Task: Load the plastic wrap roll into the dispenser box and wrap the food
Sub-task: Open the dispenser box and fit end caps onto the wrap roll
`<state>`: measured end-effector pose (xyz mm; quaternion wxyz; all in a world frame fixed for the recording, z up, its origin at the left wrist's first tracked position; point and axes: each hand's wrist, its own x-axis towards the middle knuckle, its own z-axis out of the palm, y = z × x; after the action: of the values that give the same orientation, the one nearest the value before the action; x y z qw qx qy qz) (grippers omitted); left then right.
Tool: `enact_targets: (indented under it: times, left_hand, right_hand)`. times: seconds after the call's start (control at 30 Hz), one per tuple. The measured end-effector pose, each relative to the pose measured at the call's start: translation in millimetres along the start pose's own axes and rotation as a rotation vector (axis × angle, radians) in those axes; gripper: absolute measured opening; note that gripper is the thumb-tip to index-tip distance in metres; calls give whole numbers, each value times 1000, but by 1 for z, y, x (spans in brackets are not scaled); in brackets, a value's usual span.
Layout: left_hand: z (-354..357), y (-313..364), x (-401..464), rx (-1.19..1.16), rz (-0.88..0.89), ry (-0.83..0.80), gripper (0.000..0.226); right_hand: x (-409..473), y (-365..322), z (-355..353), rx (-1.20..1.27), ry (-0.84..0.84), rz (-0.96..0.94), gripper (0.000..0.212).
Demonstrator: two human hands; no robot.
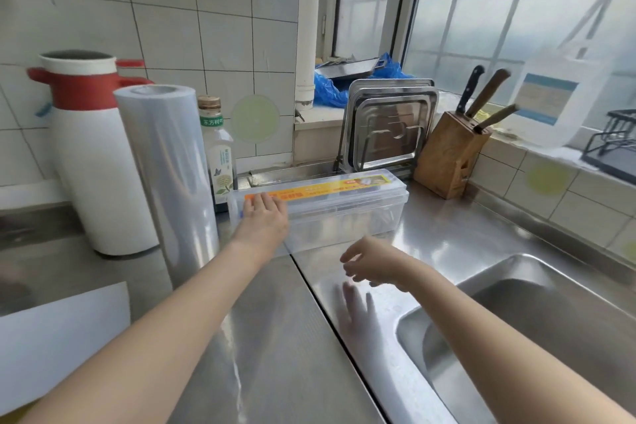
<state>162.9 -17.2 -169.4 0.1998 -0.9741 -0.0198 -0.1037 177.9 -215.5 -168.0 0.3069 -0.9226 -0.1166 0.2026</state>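
A clear plastic dispenser box (344,206) with an orange-yellow label lies lengthwise on the steel counter (275,337), its lid closed. My left hand (263,213) rests on the box's left end with its fingers laid over the lid. A tall roll of plastic wrap (168,179) stands upright on the counter, left of the box and apart from both hands. My right hand (370,262) hovers above the counter in front of the box, fingers loosely curled and holding nothing. No food is visible.
A white and red thermos (93,148) and a bottle (218,151) stand behind the roll. Steel trays (389,127) and a wooden knife block (451,158) lie beyond the box. A sink (516,327) opens at the right. A white board (62,334) sits at the lower left.
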Motion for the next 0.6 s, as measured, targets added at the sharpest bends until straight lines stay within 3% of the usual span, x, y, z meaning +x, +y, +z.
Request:
enact_targets:
  times: [0.1,0.17,0.2,0.3,0.4,0.5,0.6]
  left_hand:
    - [-7,-1,-15,13,58,7,60]
    - [-12,-4,-27,34,98,-4,61]
    - [-14,-5,-32,38,110,-2,60]
    - [-18,-5,-48,20,138,24,59]
    - [-19,-2,-65,-1,141,46,60]
    - [-24,3,-76,-4,147,51,59]
    - [-29,7,-85,4,149,49,57]
  right_hand:
    - [-11,1,-18,189,403,-74,12]
    - [-21,3,-28,-43,672,-130,10]
    - [-27,5,-31,-200,734,-161,19]
    - [-36,17,-34,-575,634,-198,62]
    - [-43,34,-32,-745,467,-167,93]
    - [-48,48,-29,-757,423,-188,93]
    - [-53,49,-22,-860,492,-142,82]
